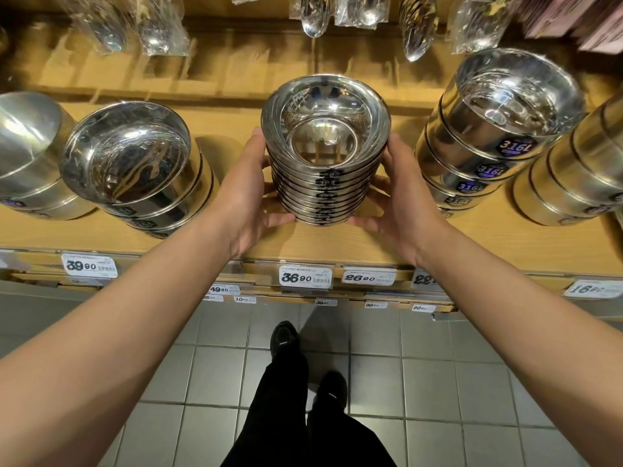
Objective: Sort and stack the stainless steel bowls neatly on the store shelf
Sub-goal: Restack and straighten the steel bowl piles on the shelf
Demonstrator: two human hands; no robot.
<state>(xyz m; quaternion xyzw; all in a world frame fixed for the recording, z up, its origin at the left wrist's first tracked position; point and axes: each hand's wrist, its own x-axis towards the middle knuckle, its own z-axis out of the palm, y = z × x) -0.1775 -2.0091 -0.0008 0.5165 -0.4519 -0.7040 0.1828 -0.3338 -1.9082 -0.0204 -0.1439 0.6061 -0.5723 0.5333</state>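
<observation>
A tall stack of several nested stainless steel bowls (325, 153) stands at the middle of the wooden shelf (337, 241). My left hand (247, 193) grips the stack's left side, thumb curled under its base. My right hand (401, 197) holds the right side the same way. The stack's bottom touches or sits just above the shelf board; I cannot tell which. Black labels run down the stack's front.
Stacks of wider steel bowls (135, 166) stand to the left, and stacks marked 316L (495, 139) to the right. Bagged spoons (313, 18) hang above. Price tags (306, 276) line the shelf edge. Tiled floor and my feet (285, 338) lie below.
</observation>
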